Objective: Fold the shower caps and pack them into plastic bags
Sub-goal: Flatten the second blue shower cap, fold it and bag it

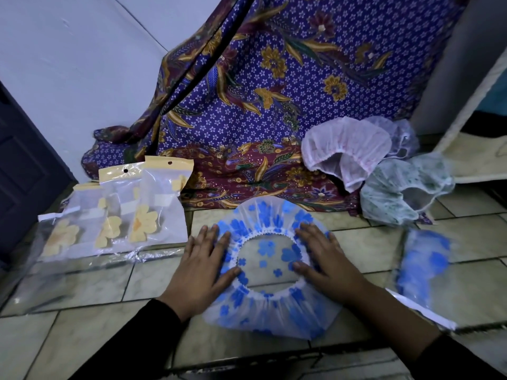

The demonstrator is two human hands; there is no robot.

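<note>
Left hand: the left hand (201, 266) is laid flat, palm down and fingers spread, on the left side of the blue-flowered shower cap (270, 272); nothing is gripped
Right hand: the right hand (322, 263) is pressed flat in the same way on the cap's right side, fingers extended, nothing clasped
Sleeves: both forearms are covered by black sleeves (131, 341)
Cap being worked: the cap is spread out on the tiled floor (90, 294) between the two hands, its elastic opening turned upward and its translucent plastic printed with blue flowers
Packed bags: three plastic bags with yellow header strips (145, 207) are leaned in an overlapping row at the left, yellow-flowered contents seen inside; a fourth clear bag (59, 237) is laid flat just beside them
Bag at right: a clear bag holding blue-flowered material (425, 272) is laid on the floor to the right of the cap, blurred
Loose caps: a pink cap (345, 149), a pale green cap (403, 187) and a white one (397, 133) are heaped behind, on the right
Backdrop: a purple floral cloth (274, 91) is draped behind the work area
</note>
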